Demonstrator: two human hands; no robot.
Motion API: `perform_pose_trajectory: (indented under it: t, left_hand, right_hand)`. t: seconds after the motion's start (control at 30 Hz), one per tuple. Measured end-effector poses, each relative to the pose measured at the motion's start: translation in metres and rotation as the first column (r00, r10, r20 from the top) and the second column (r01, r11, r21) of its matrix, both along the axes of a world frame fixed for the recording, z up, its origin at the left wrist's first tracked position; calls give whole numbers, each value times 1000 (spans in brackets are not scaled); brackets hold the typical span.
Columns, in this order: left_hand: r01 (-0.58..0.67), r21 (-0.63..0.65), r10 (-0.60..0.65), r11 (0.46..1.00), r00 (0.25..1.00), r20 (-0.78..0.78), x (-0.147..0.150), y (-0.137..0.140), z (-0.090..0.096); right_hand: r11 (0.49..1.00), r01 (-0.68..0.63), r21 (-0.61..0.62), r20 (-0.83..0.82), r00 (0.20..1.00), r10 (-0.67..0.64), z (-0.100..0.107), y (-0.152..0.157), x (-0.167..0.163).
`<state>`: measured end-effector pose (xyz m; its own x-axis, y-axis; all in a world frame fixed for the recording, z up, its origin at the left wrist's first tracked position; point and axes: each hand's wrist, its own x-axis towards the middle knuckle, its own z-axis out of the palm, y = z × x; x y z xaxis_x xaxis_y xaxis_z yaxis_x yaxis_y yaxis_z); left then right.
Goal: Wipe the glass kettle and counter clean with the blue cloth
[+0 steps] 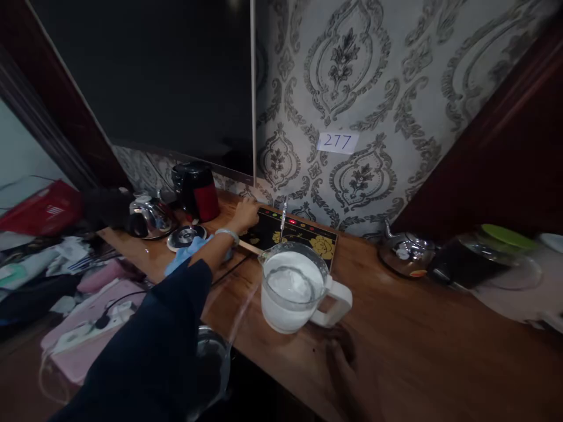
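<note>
Left hand (244, 215) is being reached forward across the surface (396, 328), sleeve dark, a pale bangle (227, 235) at the wrist. Fingers are being laid flat and spread on the near-left corner of the black control panel (292, 235); nothing is being gripped. A blue cloth (187, 253) is being seen under the forearm, touching or just below it; which cannot be told.

Right hand (347, 366) is being rested low on the surface, just in front of the glass pitcher (295, 288). The view there is dark and blurred; it is probably lying open and empty, but that cannot be told for certain.

The pitcher is being kept upright near the front of the surface, just before the panel, with its white handle (336, 303) turned toward the right hand. White liquid is being held inside to a good depth.

Handling, judged: the pitcher is being taken as heavy for its size, rigid, smooth-walled and breakable, with contents liable to slop. The handle is being judged the proper hold, with the base kept level.

Edges and room: the front edge of the surface is running close beneath the pitcher and the right hand, so little margin is being left there. Open wood is being seen to the right, up to a steel kettle (402, 251) and a dark glass pot (472, 258). To the left, a round lid (186, 236), another steel kettle (149, 217) and a red-and-black appliance (196, 189) are crowding the space.
</note>
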<state>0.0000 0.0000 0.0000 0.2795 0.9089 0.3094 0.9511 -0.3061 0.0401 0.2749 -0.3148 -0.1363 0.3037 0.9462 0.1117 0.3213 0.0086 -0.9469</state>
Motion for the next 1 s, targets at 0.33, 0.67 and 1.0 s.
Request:
perform_pose_trajectory:
  t: [0.33, 0.67, 1.0]
  left_hand:
    - [-89, 106, 66, 990, 976, 205, -102, -134, -26]
    - [-151, 101, 101, 983, 917, 385, -129, -230, -75]
    - [100, 35, -104, 994, 862, 496, -55, -275, -116]
  right_hand:
    - [999, 1, 33, -60, 998, 1, -12, 7, 4]
    - [989, 29, 146, -93, 996, -15, -9, 12, -5]
    - [981, 29, 193, -21, 999, -26, -15, 18, 0]
